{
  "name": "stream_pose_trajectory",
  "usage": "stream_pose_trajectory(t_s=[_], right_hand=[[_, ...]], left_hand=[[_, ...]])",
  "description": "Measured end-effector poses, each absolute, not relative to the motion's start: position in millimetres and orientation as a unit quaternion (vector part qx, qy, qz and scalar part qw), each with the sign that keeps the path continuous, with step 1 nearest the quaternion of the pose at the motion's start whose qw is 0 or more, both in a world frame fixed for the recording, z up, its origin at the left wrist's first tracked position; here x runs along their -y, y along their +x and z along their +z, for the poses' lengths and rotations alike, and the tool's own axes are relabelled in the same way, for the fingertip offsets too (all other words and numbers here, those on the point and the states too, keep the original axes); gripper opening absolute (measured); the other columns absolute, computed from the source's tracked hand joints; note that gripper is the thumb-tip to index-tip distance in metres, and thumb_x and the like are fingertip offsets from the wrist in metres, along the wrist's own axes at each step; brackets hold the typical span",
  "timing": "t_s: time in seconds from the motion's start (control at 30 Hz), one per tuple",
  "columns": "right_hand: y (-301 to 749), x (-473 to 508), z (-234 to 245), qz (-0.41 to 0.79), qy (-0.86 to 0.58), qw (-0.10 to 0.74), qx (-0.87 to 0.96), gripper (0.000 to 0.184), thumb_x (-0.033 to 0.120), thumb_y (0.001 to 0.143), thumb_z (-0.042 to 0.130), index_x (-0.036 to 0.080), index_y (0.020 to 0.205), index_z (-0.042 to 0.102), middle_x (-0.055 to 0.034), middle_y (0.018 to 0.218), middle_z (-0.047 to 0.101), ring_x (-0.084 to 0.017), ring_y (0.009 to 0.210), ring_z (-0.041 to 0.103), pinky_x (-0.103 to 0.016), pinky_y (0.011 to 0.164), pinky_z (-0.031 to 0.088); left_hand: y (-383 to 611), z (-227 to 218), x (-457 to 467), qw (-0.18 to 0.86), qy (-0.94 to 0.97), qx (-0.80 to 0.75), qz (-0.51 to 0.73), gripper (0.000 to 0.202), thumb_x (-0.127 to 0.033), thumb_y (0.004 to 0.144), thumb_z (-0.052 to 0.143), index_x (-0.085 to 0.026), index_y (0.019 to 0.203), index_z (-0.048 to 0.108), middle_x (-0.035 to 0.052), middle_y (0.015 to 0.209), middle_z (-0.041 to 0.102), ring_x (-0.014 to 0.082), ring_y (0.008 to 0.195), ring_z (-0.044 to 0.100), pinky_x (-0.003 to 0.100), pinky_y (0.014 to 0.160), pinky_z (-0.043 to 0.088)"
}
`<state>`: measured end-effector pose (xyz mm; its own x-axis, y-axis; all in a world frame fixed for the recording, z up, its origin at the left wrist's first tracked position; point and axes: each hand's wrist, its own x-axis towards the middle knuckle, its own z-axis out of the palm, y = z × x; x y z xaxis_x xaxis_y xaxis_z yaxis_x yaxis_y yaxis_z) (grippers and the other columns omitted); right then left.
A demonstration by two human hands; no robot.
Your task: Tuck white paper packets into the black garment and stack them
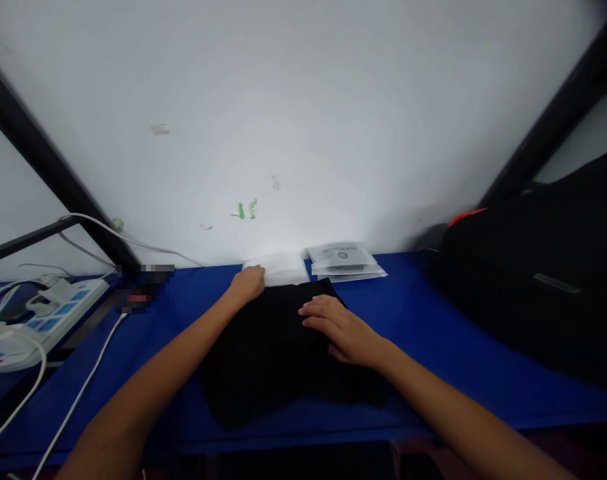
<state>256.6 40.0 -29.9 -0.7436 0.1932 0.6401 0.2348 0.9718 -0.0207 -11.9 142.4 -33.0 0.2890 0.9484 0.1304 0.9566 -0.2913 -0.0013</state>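
A black garment [278, 347], in outline like a pair of shorts, lies spread on the blue tabletop in front of me. At its far left corner my left hand [248, 283] is closed, with the fingers curled at the cloth's edge beside a white plastic bag [283, 265]. My right hand [341, 327] rests over the right part of the garment, palm down, fingers stretched out. Just beyond the garment's far right corner is a small stack of flat clear packets [346, 257] with dark print on the top one.
A white power strip [66, 303] with cables stands at the left, and a white cable [91, 373] runs down the table. On the right sits a large black bag [528, 280]. A white wall [333, 133] rises behind the blue tabletop [408, 313], between black frame bars.
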Motion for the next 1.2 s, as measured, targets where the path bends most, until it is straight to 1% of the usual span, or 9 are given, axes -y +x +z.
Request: stream_pose_trajectory(t_s=[0.13,0.27,0.33,0.4,0.47,0.57,0.8,1.03,1.2], right_hand=[[258,-41,-29,-0.007,-0.2,0.305,0.931,0.062,-0.003,0.063,0.044,0.019,0.12,0.055,-0.016,0.141,0.041,-0.03,0.134,0.034,-0.059,0.103,0.036],[260,-41,-30,0.047,-0.223,0.288,0.93,0.078,-0.011,0.061,0.041,0.023,0.13,0.051,-0.0144,0.147,0.029,-0.028,0.138,0.027,-0.053,0.106,0.038],[260,-41,-32,0.067,-0.223,0.288,0.929,0.081,-0.013,0.063,0.04,0.024,0.135,0.047,-0.0139,0.147,0.027,-0.026,0.139,0.026,-0.05,0.106,0.039],[259,-42,-35,0.081,-0.219,0.298,0.926,0.08,-0.013,0.066,0.039,0.024,0.137,0.045,-0.014,0.147,0.025,-0.025,0.138,0.029,-0.048,0.106,0.041],[257,-43,-37,0.092,-0.213,0.323,0.918,0.074,-0.012,0.071,0.039,0.023,0.137,0.043,-0.0148,0.146,0.026,-0.024,0.135,0.035,-0.047,0.104,0.044],[256,-44,-38,0.098,-0.215,0.366,0.9,0.06,-0.005,0.081,0.039,0.022,0.135,0.043,-0.0162,0.143,0.031,-0.023,0.125,0.045,-0.045,0.096,0.051],[277,-56,-26,0.151,-0.218,0.361,0.894,0.048,-0.006,0.078,0.04,0.024,0.113,0.056,-0.0098,0.122,0.053,-0.021,0.117,0.052,-0.043,0.097,0.048],[287,-69,-30,0.203,-0.284,0.292,0.89,0.041,-0.009,0.071,0.041,0.021,0.091,0.059,-0.0092,0.119,0.055,-0.023,0.114,0.053,-0.044,0.095,0.045],[293,-72,-26,0.219,-0.297,0.27,0.889,0.035,-0.007,0.072,0.042,0.021,0.088,0.058,-0.0088,0.116,0.058,-0.022,0.11,0.056,-0.042,0.093,0.045]], left_hand=[[-2,-36,-146,-0.001,-0.82,0.571,-0.033,0.046,-0.042,0.096,0.046,-0.013,0.131,0.05,0.0182,0.144,0.047,0.0286,0.132,0.047,0.039,0.105,0.041],[6,-30,-132,-0.016,-0.821,0.566,-0.068,0.072,-0.061,0.092,0.044,-0.008,0.14,0.04,0.0238,0.151,0.033,0.0359,0.141,0.03,0.049,0.113,0.028],[10,-26,-113,-0.052,-0.842,0.516,-0.15,0.071,-0.061,0.093,0.041,-0.008,0.14,0.04,0.0229,0.151,0.034,0.035,0.142,0.028,0.051,0.115,0.024],[16,-22,-90,-0.16,-0.873,0.4,-0.226,0.065,-0.06,0.096,0.036,-0.014,0.143,0.037,0.0175,0.148,0.04,0.0282,0.137,0.038,0.046,0.113,0.032],[22,-19,-67,-0.245,-0.886,0.301,-0.255,0.083,-0.064,0.084,0.056,-0.018,0.147,0.027,0.0175,0.147,0.041,0.0299,0.134,0.043,0.047,0.108,0.039],[27,-17,-45,-0.26,-0.882,0.289,-0.268,0.091,-0.049,0.076,0.073,-0.02,0.148,0.026,0.0176,0.147,0.039,0.0321,0.134,0.041,0.052,0.109,0.037],[-10,-2,-38,-0.354,-0.815,0.338,-0.31,0.074,-0.044,0.084,0.062,-0.023,0.146,0.027,0.0136,0.147,0.038,0.0342,0.135,0.039,0.051,0.112,0.033],[-24,-16,-25,-0.228,-0.823,0.487,-0.183,0.086,-0.053,0.067,0.077,-0.027,0.14,0.038,0.0134,0.152,0.026,0.0398,0.138,0.029,0.058,0.111,0.03],[-29,-18,-28,-0.214,-0.81,0.495,-0.232,0.045,-0.039,0.075,0.071,-0.021,0.113,0.055,0.0116,0.133,0.049,0.0309,0.123,0.048,0.049,0.107,0.037]])
